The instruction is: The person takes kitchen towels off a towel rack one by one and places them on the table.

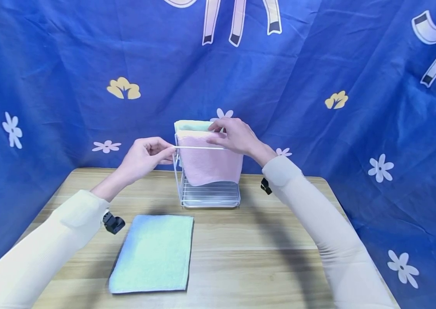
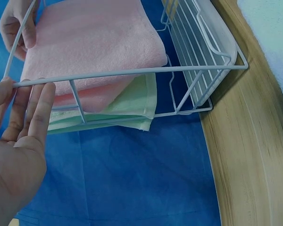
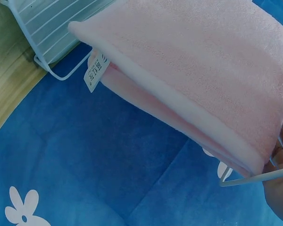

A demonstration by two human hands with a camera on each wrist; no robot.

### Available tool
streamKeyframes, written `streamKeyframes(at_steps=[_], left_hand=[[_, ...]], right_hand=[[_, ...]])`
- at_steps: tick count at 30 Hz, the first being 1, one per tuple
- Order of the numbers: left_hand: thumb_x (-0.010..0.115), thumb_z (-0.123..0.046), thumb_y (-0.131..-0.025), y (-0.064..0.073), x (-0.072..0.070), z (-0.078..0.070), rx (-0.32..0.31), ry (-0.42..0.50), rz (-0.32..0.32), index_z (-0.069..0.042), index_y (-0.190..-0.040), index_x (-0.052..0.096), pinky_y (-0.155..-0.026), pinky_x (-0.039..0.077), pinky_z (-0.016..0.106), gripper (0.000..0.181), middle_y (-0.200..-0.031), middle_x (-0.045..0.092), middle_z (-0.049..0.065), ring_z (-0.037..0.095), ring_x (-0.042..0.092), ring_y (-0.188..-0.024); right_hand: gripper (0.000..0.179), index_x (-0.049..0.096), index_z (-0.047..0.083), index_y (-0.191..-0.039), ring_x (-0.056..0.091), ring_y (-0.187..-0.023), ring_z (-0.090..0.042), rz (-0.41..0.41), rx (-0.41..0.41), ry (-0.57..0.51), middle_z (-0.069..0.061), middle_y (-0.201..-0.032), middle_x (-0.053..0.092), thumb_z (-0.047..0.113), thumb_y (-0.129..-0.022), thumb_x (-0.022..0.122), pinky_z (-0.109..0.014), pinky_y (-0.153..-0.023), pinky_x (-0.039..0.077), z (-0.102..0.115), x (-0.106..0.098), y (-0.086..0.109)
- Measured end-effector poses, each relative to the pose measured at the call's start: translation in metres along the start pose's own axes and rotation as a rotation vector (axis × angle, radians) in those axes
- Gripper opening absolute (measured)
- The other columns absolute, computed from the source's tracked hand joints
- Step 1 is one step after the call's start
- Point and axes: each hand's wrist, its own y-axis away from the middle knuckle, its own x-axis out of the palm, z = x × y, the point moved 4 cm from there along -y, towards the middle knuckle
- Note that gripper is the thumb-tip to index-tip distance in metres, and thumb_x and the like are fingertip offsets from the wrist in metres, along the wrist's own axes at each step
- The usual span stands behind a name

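A white wire rack stands at the back of the table, with a folded pink towel upright in its upper part. Behind the pink one is a pale green towel, its lower folds showing in the left wrist view. My left hand pinches the rack's top front corner between thumb and fingers. At the upper right, my right hand grips the pink towel's top edge, thumb in front and fingers behind. A white label sticks out from the pink towel's side.
A folded light green-blue towel lies flat on the wooden table, in front and left of the rack. Below the towels is the rack's tray. A blue patterned curtain hangs close behind the rack and along both sides.
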Motion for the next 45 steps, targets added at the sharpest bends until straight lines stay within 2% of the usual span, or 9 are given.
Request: streamKeyframes(at_steps=[5, 8, 14, 20, 26, 33, 37, 45], left_hand=[[0.067, -0.031, -0.092, -0.0006, 0.0005, 0.0003, -0.001, -0.002, 0.002, 0.003, -0.106, 0.067, -0.077, 0.060, 0.038, 0.036, -0.095, 0.071, 0.013, 0.031, 0.071, -0.086], [0.067, -0.030, -0.092, -0.0007, 0.0004, 0.0010, 0.002, -0.004, 0.005, 0.000, -0.105, 0.068, -0.077, 0.060, 0.038, 0.033, -0.096, 0.071, 0.013, 0.028, 0.071, -0.085], [0.067, -0.030, -0.092, 0.0000, 0.0003, 0.0003, 0.007, -0.011, 0.003, -0.005, -0.102, 0.070, -0.077, 0.060, 0.037, 0.027, -0.095, 0.072, 0.010, 0.028, 0.071, -0.085], [0.067, -0.030, -0.092, 0.0004, 0.0007, -0.0005, 0.007, -0.016, 0.002, -0.006, -0.102, 0.070, -0.075, 0.061, 0.032, 0.027, -0.095, 0.072, 0.010, 0.033, 0.070, -0.087], [0.067, -0.030, -0.092, 0.0002, 0.0011, -0.0005, 0.010, -0.012, 0.003, -0.006, -0.102, 0.070, -0.074, 0.061, 0.032, 0.026, -0.095, 0.072, 0.010, 0.032, 0.071, -0.086], [0.067, -0.030, -0.092, -0.0005, 0.0011, -0.0004, 0.010, -0.007, 0.005, -0.005, -0.102, 0.070, -0.076, 0.060, 0.037, 0.027, -0.094, 0.072, 0.010, 0.033, 0.070, -0.086], [0.067, -0.030, -0.092, 0.0003, 0.0008, -0.0006, 0.009, -0.013, 0.002, -0.006, -0.102, 0.070, -0.076, 0.060, 0.036, 0.026, -0.094, 0.072, 0.010, 0.031, 0.071, -0.085], [0.067, -0.029, -0.092, 0.0002, 0.0003, -0.0009, 0.003, -0.012, 0.007, 0.002, -0.106, 0.067, -0.075, 0.061, 0.033, 0.034, -0.095, 0.071, 0.011, 0.034, 0.070, -0.087]], right_hand=[[0.029, 0.071, 0.023, -0.106, 0.055, -0.081, -0.010, 0.015, 0.052, -0.009, 0.011, -0.092, 0.065, 0.044, -0.085, 0.073, -0.028, -0.072, 0.047, -0.0026, 0.0024, -0.0013], [0.027, 0.072, 0.024, -0.104, 0.054, -0.080, -0.011, 0.017, 0.066, -0.003, 0.011, -0.090, 0.064, 0.045, -0.086, 0.071, -0.028, -0.071, 0.046, -0.0031, 0.0036, -0.0022], [0.024, 0.073, 0.025, -0.101, 0.054, -0.076, -0.011, 0.008, 0.063, -0.009, 0.011, -0.087, 0.064, 0.044, -0.088, 0.070, -0.028, -0.066, 0.046, -0.0017, 0.0039, -0.0019], [0.022, 0.073, 0.025, -0.099, 0.054, -0.074, -0.011, -0.006, 0.060, -0.023, 0.013, -0.086, 0.064, 0.044, -0.088, 0.069, -0.027, -0.064, 0.045, -0.0023, 0.0047, -0.0011], [0.021, 0.073, 0.025, -0.099, 0.054, -0.075, -0.011, -0.006, 0.066, -0.026, 0.013, -0.086, 0.064, 0.044, -0.088, 0.069, -0.027, -0.064, 0.045, -0.0029, 0.0046, -0.0008], [0.019, 0.074, 0.026, -0.098, 0.053, -0.072, -0.011, -0.026, 0.037, -0.018, 0.013, -0.082, 0.063, 0.041, -0.089, 0.069, -0.027, -0.063, 0.044, -0.0022, 0.0033, -0.0005], [0.015, 0.073, 0.026, -0.096, 0.052, -0.071, -0.011, -0.035, 0.014, -0.026, 0.013, -0.080, 0.062, 0.039, -0.089, 0.069, -0.027, -0.062, 0.043, -0.0017, 0.0034, -0.0001], [0.011, 0.071, 0.025, -0.091, 0.051, -0.068, -0.010, -0.067, -0.044, -0.027, 0.014, -0.078, 0.062, 0.036, -0.092, 0.067, -0.027, -0.059, 0.043, -0.0006, 0.0022, 0.0001]])
